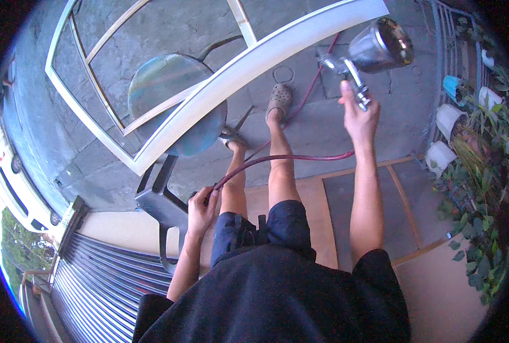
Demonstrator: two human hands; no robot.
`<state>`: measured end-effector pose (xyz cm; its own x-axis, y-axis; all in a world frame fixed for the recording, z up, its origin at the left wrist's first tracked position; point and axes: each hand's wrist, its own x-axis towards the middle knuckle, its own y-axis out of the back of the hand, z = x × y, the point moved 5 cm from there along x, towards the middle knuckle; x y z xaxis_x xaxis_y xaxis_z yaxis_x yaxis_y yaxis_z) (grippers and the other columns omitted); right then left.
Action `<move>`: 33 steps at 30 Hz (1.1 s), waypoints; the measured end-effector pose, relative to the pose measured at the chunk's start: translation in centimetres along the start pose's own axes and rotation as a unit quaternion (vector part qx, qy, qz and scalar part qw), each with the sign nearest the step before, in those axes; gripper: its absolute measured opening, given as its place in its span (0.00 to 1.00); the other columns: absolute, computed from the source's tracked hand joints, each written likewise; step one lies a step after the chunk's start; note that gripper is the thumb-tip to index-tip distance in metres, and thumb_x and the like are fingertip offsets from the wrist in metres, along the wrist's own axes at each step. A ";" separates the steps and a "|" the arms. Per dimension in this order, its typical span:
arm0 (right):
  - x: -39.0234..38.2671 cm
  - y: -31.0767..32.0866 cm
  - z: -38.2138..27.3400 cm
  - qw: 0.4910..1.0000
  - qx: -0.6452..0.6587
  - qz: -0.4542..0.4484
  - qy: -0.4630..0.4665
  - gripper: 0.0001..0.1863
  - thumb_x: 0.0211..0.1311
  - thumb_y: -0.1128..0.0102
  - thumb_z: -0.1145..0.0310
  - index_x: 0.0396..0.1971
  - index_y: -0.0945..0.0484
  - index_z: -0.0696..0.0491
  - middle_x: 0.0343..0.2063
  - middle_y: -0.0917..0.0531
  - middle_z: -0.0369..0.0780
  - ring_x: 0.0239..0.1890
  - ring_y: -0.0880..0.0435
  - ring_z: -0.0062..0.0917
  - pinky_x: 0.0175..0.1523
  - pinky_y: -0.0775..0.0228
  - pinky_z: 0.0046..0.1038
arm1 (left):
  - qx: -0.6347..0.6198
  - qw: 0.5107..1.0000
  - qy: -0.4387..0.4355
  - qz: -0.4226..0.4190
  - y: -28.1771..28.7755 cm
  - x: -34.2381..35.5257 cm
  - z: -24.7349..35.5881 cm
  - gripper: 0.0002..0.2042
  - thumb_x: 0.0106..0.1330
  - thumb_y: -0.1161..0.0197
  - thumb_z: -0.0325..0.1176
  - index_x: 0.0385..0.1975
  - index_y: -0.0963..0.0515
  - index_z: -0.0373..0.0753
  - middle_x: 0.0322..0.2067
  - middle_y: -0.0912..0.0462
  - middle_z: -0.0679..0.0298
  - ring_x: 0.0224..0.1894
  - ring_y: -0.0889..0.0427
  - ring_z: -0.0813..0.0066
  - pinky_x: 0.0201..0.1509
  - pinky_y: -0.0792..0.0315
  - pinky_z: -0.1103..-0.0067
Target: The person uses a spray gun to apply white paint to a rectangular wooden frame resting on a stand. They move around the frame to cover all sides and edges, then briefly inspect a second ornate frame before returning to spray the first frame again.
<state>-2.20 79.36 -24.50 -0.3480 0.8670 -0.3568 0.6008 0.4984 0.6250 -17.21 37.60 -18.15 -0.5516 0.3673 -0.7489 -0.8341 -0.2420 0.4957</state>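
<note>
My right hand (360,117) is closed round the handle of a silver spray gun (346,66), raised at the right. A metal paint cup (383,44) sits on the gun, tilted outward. My left hand (202,208) grips a dark red air hose (283,157), which runs across my legs toward my right wrist. In front of me a white frame (254,63) with thin cross bars rests over a round, paint-stained stool top (177,103). The gun's nozzle points left, toward the frame, with a gap between them. How the hose joins the gun is hidden behind my right forearm.
A grey plastic chair (166,197) stands by my left hand. White pots (451,121) and leafy plants (477,211) line the right side, beside a metal grille (450,34). Ribbed metal bars (106,286) lie at lower left; a white car (23,191) is beyond. The hose also trails over the concrete floor.
</note>
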 end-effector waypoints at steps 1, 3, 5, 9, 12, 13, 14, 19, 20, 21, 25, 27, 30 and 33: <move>-1.2 -0.9 -0.2 0.999 0.024 -0.004 0.030 0.19 0.66 0.34 0.54 0.28 0.17 0.58 0.16 0.18 0.38 0.19 0.19 0.20 0.26 0.32 0.28 | -0.001 1.000 -0.007 0.004 0.5 -0.3 -0.8 0.09 0.69 0.39 0.32 0.39 0.20 0.30 0.23 0.21 0.55 0.23 0.24 0.72 0.31 0.29 0.75; -3.4 -2.0 -1.8 0.997 0.025 -0.048 0.047 0.20 0.67 0.35 0.55 0.28 0.18 0.59 0.17 0.17 0.38 0.22 0.15 0.21 0.28 0.28 0.27 | 0.001 1.000 -0.011 0.011 1.4 -1.1 -3.3 0.10 0.70 0.40 0.32 0.38 0.20 0.30 0.23 0.21 0.56 0.23 0.26 0.73 0.31 0.31 0.75; -5.7 -3.1 -2.1 0.995 0.061 -0.064 0.052 0.18 0.67 0.35 0.57 0.27 0.19 0.59 0.17 0.18 0.37 0.21 0.18 0.20 0.28 0.30 0.25 | -0.001 1.000 -0.005 0.009 2.0 -1.7 -5.0 0.10 0.70 0.40 0.33 0.38 0.20 0.30 0.23 0.22 0.56 0.23 0.25 0.72 0.31 0.30 0.75; -9.8 -4.2 -4.7 0.982 0.120 -0.132 0.059 0.17 0.66 0.34 0.59 0.26 0.21 0.58 0.16 0.23 0.33 0.20 0.29 0.15 0.25 0.37 0.25 | -0.018 1.000 0.009 0.017 2.7 -3.2 -8.7 0.10 0.70 0.40 0.33 0.38 0.20 0.30 0.23 0.23 0.54 0.24 0.25 0.71 0.31 0.30 0.74; -11.4 -4.2 -5.6 0.969 0.165 -0.168 0.077 0.14 0.65 0.33 0.61 0.28 0.19 0.58 0.16 0.21 0.36 0.20 0.24 0.17 0.26 0.35 0.27 | 0.024 1.000 0.010 0.015 3.4 -4.2 -8.1 0.11 0.70 0.40 0.34 0.38 0.20 0.30 0.23 0.22 0.52 0.25 0.23 0.69 0.32 0.29 0.73; -11.2 -4.0 -5.4 0.971 0.155 -0.161 0.079 0.14 0.65 0.33 0.61 0.29 0.19 0.58 0.17 0.20 0.36 0.21 0.23 0.18 0.27 0.34 0.27 | 0.047 0.998 0.029 -0.012 3.7 -4.5 -7.3 0.11 0.69 0.40 0.34 0.38 0.20 0.30 0.25 0.20 0.51 0.26 0.20 0.64 0.34 0.27 0.73; -10.6 -3.8 -5.0 0.974 0.145 -0.155 0.080 0.14 0.65 0.33 0.61 0.29 0.18 0.58 0.17 0.19 0.37 0.21 0.21 0.19 0.27 0.33 0.27 | 0.047 0.998 0.024 -0.018 3.7 -4.7 -6.8 0.10 0.69 0.39 0.33 0.38 0.19 0.31 0.25 0.19 0.50 0.27 0.19 0.63 0.34 0.27 0.72; -2.8 -0.5 -0.7 0.997 0.014 -0.071 -0.023 0.28 0.64 0.35 0.45 0.21 0.17 0.58 0.16 0.17 0.38 0.21 0.18 0.22 0.29 0.29 0.28 | 0.016 0.999 -0.014 -0.033 2.0 -4.2 -1.4 0.09 0.67 0.37 0.31 0.40 0.19 0.32 0.29 0.18 0.49 0.30 0.17 0.55 0.36 0.26 0.71; -0.7 0.4 -0.4 0.999 -0.002 -0.035 0.009 0.29 0.63 0.36 0.42 0.20 0.17 0.57 0.15 0.18 0.37 0.20 0.19 0.21 0.29 0.30 0.29 | 0.013 0.999 -0.019 -0.027 1.3 -3.7 -0.1 0.09 0.67 0.37 0.30 0.40 0.19 0.32 0.29 0.18 0.49 0.30 0.16 0.55 0.36 0.26 0.70; 1.3 1.3 0.0 1.000 0.009 -0.009 -0.019 0.29 0.62 0.35 0.42 0.19 0.17 0.56 0.15 0.18 0.36 0.20 0.19 0.21 0.29 0.30 0.30 | 0.034 0.998 -0.019 -0.043 0.8 -2.8 2.2 0.09 0.67 0.37 0.31 0.41 0.19 0.32 0.30 0.18 0.49 0.32 0.16 0.53 0.37 0.25 0.70; 9.4 5.6 4.7 0.994 0.004 0.112 -0.003 0.28 0.61 0.33 0.45 0.17 0.20 0.56 0.09 0.26 0.33 0.09 0.30 0.16 0.15 0.43 0.24 | 0.018 0.996 -0.054 -0.066 -2.8 1.0 8.6 0.11 0.68 0.38 0.32 0.44 0.21 0.32 0.32 0.17 0.48 0.33 0.17 0.50 0.39 0.25 0.66; 12.4 7.6 5.8 0.991 -0.015 0.127 -0.049 0.27 0.62 0.34 0.45 0.19 0.19 0.57 0.12 0.23 0.34 0.09 0.29 0.17 0.16 0.41 0.25 | 0.022 0.994 -0.074 -0.076 -4.7 2.5 10.6 0.11 0.68 0.38 0.33 0.44 0.21 0.32 0.33 0.17 0.48 0.34 0.17 0.48 0.41 0.25 0.65; 16.5 10.2 7.3 0.985 -0.041 0.160 -0.056 0.28 0.61 0.34 0.43 0.25 0.16 0.59 0.17 0.18 0.37 0.11 0.27 0.19 0.17 0.40 0.26 | 0.014 0.989 -0.132 -0.061 -6.5 3.9 13.3 0.12 0.70 0.40 0.34 0.45 0.21 0.31 0.30 0.20 0.46 0.32 0.18 0.51 0.38 0.27 0.68; 18.1 13.3 7.6 0.966 -0.020 0.246 -0.074 0.27 0.63 0.36 0.44 0.30 0.14 0.58 0.22 0.14 0.38 0.11 0.25 0.21 0.17 0.37 0.27 | -0.005 0.987 -0.142 -0.072 -7.6 4.6 14.3 0.13 0.71 0.41 0.34 0.47 0.22 0.31 0.30 0.21 0.46 0.32 0.19 0.51 0.39 0.27 0.67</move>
<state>4.99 101.67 -27.93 0.0817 0.9913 -0.1032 0.6374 0.0276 0.7700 -13.40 53.97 -19.09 -0.4061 0.6354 -0.6568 -0.9046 -0.1779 0.3873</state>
